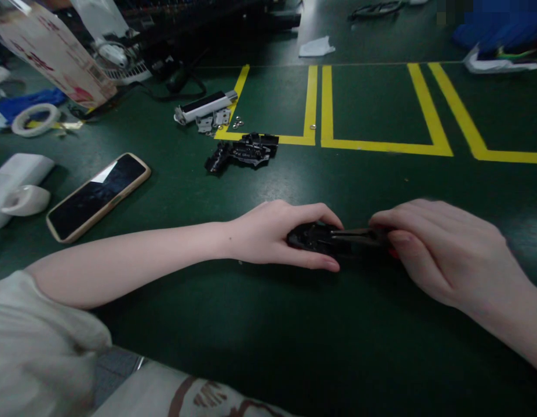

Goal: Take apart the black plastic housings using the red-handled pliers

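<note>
Near the middle of the table, my left hand (279, 231) is closed around a dark, glossy black part (309, 236), thumb on one side and fingers on the other. My right hand (446, 252) grips a hand tool that looks like pliers (357, 235), with a long, narrow metal front and a bit of red at the handle. The metal tip points left and meets the black part; whether it is clamped on it I cannot tell. Most of the handle is hidden in my right fist.
Beyond my hands lie black broken-looking pieces (246, 152), a white-and-black bar-shaped part (205, 108), metal brackets (212, 121) and several small rings (237, 123). Yellow tape (381, 146) marks boxes on the green table (294, 336). A phone (101, 194) and tape roll (36, 120) lie left.
</note>
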`<state>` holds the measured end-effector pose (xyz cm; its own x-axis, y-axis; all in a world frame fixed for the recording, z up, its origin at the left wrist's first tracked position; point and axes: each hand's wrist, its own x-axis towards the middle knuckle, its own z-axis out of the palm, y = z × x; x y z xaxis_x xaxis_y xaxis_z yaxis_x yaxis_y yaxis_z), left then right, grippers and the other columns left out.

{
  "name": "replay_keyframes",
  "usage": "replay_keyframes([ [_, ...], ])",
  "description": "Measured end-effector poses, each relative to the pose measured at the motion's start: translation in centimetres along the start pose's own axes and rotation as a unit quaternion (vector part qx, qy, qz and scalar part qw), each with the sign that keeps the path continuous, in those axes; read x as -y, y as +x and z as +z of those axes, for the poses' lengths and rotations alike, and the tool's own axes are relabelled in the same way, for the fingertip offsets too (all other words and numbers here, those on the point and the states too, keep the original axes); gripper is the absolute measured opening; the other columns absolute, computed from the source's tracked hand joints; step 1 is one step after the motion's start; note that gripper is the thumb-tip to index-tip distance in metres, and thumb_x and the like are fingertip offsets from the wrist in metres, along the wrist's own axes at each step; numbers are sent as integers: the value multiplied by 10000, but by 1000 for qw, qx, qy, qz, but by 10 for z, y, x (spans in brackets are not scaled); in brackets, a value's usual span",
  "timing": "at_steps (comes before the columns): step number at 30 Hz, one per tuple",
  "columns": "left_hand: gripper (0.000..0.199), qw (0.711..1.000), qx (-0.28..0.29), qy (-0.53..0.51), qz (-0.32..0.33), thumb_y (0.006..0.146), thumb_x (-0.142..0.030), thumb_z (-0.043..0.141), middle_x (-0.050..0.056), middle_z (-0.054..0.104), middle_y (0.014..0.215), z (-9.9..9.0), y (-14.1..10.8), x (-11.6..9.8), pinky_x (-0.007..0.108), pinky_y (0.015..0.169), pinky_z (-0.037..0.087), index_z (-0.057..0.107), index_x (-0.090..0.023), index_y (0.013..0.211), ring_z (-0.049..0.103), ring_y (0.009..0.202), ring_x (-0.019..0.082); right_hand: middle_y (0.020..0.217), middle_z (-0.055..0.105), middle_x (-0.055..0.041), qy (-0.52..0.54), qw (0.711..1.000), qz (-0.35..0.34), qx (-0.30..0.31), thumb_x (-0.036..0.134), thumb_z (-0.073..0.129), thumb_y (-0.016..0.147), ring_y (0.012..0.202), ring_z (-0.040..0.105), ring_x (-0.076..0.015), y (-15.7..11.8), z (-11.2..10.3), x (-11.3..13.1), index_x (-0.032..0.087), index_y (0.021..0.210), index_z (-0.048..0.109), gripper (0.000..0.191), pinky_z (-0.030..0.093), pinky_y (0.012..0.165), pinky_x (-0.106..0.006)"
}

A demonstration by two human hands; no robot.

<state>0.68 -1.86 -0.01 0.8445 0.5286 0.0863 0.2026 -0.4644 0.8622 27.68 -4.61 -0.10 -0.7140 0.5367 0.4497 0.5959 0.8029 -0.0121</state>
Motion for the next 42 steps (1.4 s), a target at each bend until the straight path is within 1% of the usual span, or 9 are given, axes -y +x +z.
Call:
replay_keyframes([
  [4, 488, 1000, -6, -13, 5, 868, -477, 728, 56, 713, 1049, -1, -1, 0, 231, 681, 491, 595, -148, 1203, 675, 816, 146, 773, 647, -55, 5, 1000, 12, -3, 240, 385, 1029, 686, 618, -154, -2, 0, 0, 152, 964, 603, 244, 494, 582, -295],
  [12, 450, 999, -22, -43, 15, 847, -378, 767, 63, 710, 1069, 1, -1, -1, 231, 756, 528, 596, -130, 1181, 687, 905, 156, 810, 668, -53, 20, 999, 43, -16, 250, 357, 1039, 703, 630, -152, -3, -1, 0, 176, 991, 587, 246, 491, 579, -292],
  [18, 422, 998, -26, -63, 5, 836, -321, 779, 58, 702, 1114, 0, -1, -3, 266, 828, 537, 594, -160, 1179, 680, 981, 172, 809, 668, -35, 22, 999, 43, -20, 249, 385, 1025, 692, 631, -154, -2, -1, 2, 188, 1001, 586, 212, 493, 579, -291],
  [26, 421, 982, -44, -185, -6, 829, -271, 789, 71, 676, 1208, -8, 1, 3, 333, 960, 539, 609, -187, 1200, 662, 1093, 198, 787, 656, -30, -16, 994, 90, -61, 219, 392, 1018, 683, 612, -155, -6, -6, 4, 188, 999, 599, 210, 428, 557, -294],
  [29, 439, 974, -55, -219, -14, 821, -275, 796, 76, 676, 1222, -9, 1, 6, 312, 937, 544, 614, -195, 1212, 671, 1081, 192, 811, 657, -44, -15, 995, 78, -57, 228, 389, 1024, 707, 611, -154, -5, -5, 4, 175, 1007, 599, 217, 430, 570, -292],
  [33, 484, 963, -21, -268, -23, 809, -288, 809, 93, 679, 1233, -8, 2, 6, 278, 862, 560, 600, -197, 1237, 690, 1060, 191, 824, 652, -67, -20, 996, 66, -61, 240, 382, 1028, 730, 612, -161, -5, -3, 4, 147, 1003, 602, 240, 436, 593, -300],
  [35, 464, 963, -8, -268, -14, 816, -259, 803, 90, 682, 1223, -7, 2, 5, 290, 897, 557, 600, -189, 1226, 683, 1082, 191, 825, 650, -68, -21, 995, 66, -65, 240, 379, 1029, 731, 613, -161, -5, -3, 4, 148, 1006, 601, 241, 435, 589, -300],
  [38, 420, 975, -13, -222, 5, 824, -227, 791, 71, 678, 1209, -6, 2, 1, 309, 935, 545, 605, -181, 1197, 666, 1098, 188, 825, 654, -61, -24, 996, 72, -56, 242, 380, 1027, 714, 612, -165, -5, -3, 3, 168, 1010, 592, 226, 439, 573, -300],
  [42, 410, 989, -11, -147, -10, 823, -264, 789, 62, 681, 1150, -3, 2, -4, 293, 894, 541, 605, -153, 1172, 659, 1044, 183, 804, 665, -57, -40, 997, 56, -30, 262, 395, 1018, 692, 620, -179, -3, -3, 2, 179, 1003, 587, 209, 464, 568, -309],
])
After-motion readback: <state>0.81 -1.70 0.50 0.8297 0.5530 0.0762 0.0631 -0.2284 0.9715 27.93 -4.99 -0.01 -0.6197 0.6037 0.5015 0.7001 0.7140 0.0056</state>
